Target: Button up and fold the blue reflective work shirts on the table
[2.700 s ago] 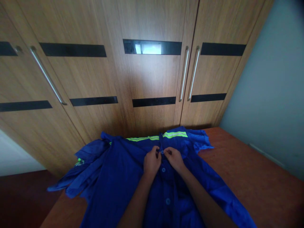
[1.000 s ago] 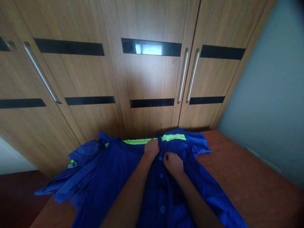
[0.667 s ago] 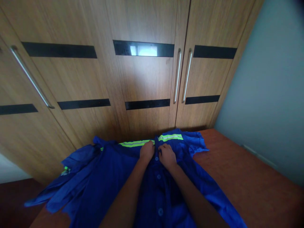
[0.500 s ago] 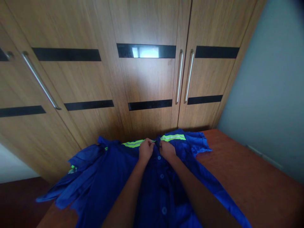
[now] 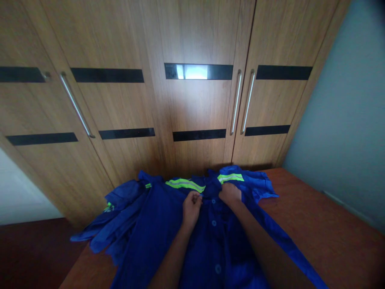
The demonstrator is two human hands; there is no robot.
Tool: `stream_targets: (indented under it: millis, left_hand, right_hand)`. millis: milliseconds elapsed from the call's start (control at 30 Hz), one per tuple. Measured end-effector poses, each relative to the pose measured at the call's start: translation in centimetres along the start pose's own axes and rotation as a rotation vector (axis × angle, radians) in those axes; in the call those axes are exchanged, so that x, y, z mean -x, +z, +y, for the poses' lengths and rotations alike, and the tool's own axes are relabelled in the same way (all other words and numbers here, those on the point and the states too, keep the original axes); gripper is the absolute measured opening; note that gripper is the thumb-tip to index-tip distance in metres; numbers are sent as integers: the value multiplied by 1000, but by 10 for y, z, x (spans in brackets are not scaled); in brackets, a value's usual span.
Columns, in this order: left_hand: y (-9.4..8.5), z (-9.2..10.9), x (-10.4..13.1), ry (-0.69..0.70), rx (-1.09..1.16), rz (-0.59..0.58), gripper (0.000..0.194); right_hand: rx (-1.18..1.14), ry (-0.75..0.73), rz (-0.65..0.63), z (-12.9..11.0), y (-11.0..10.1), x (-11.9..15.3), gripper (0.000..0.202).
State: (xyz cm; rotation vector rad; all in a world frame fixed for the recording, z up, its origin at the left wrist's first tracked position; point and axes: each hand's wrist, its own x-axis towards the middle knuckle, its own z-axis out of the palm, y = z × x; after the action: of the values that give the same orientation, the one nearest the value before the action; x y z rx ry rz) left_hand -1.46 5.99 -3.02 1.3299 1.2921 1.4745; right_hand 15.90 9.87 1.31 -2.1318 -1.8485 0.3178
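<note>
In the head view, a blue shirt (image 5: 162,228) lies on a red-brown bench (image 5: 315,224), its top near a wooden cupboard (image 5: 198,104). The left hand (image 5: 192,204) pinches the shirt by a yellow stripe (image 5: 185,184). The right hand (image 5: 230,194) is curled on the other side; I cannot tell if it grips. Buttons (image 5: 213,222) sit between the arms.

Left grip (image 5: 192,208) pinches blue garment (image 5: 161,230); right grip (image 5: 231,194) clasps it; button (image 5: 213,201) between.
</note>
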Motion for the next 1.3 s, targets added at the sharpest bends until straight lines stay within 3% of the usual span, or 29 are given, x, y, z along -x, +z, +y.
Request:
stream_targets:
  millis: [133, 267, 433, 567, 833, 1300]
  left_hand:
    - [-2, -2, -1, -4, 47, -12, 25]
    - [-2, 0, -3, -26, 87, 1, 26]
    - [0, 6, -5, -15, 114, 27, 23]
    - [2, 13, -5, 23, 109, 38, 20]
    - [8, 19, 1, 137, 13, -32, 15]
    - [6, 19, 3, 161, -119, 3, 17]
  right_hand:
    - [-34, 31, 29, -12, 0, -9, 33]
    - [-117, -17, 101, -20, 0, -7, 19]
    - [-377, -148, 208, -22, -5, 2, 26]
    - [-602, -244, 238, -20, 6, 20, 26]
    - [-920, -266, 199, -19, 33, 37, 36]
    - [-940, -413, 57, -18, 30, 44, 25]
